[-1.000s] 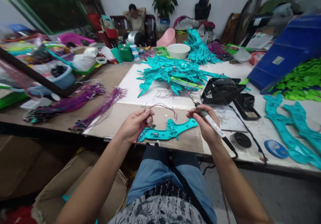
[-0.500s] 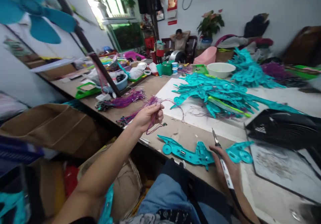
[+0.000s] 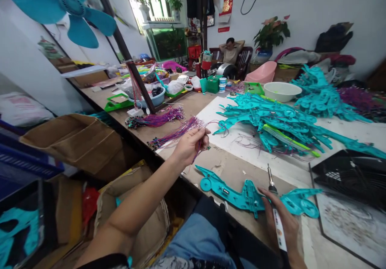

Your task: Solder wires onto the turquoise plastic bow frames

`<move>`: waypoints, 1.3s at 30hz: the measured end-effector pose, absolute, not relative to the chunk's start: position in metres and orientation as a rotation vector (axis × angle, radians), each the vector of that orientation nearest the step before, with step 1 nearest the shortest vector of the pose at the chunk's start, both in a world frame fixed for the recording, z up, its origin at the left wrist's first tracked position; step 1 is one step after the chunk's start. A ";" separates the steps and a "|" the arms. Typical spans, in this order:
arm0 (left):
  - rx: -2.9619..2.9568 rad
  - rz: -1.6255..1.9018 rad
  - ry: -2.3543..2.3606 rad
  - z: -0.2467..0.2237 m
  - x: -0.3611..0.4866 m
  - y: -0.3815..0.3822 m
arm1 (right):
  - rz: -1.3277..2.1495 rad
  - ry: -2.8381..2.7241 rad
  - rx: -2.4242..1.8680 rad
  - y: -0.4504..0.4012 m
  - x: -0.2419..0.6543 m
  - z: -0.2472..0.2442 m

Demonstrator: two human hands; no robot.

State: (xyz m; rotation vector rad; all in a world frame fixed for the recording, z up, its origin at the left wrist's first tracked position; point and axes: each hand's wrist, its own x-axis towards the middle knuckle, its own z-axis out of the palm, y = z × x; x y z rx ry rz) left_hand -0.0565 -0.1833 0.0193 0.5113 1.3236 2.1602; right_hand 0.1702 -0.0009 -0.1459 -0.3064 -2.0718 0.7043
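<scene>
My left hand (image 3: 193, 143) is closed on thin red and purple wires (image 3: 197, 156), held above the table beside a wire bundle (image 3: 177, 132). A small dark green piece hangs at the wires' end. In my right hand (image 3: 283, 220) is a soldering iron (image 3: 278, 224), its metal tip pointing up and away from me. Beneath that hand lies a long teal plastic part (image 3: 235, 194), partly hidden by the fingers. Behind the hands a pile of similar teal parts (image 3: 271, 120) rests on white paper, with a lime green strip (image 3: 289, 140) on it.
A second wire bundle (image 3: 159, 118) lies by a dark post (image 3: 140, 84). A black fan-like unit (image 3: 350, 176) and a glass-like plate (image 3: 352, 228) are at the right. A white bowl (image 3: 282, 91) stands behind the pile. One person (image 3: 230, 54) sits at the back. Open boxes are lower left.
The whole view has shifted, so things sit further right. My left hand still grips the wires, and the green piece now hangs closer to it. My right hand keeps the iron over the teal part.
</scene>
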 end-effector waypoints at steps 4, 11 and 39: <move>0.589 2.191 1.226 0.014 -0.024 -0.176 | 1.321 -1.663 -0.470 -0.033 0.147 -0.109; 0.613 2.122 1.122 -0.009 0.028 -0.167 | 2.121 -1.131 -0.400 -0.076 0.106 -0.063; 0.540 1.693 1.413 -0.023 0.020 -0.185 | 1.992 -1.193 -0.600 -0.052 0.118 -0.065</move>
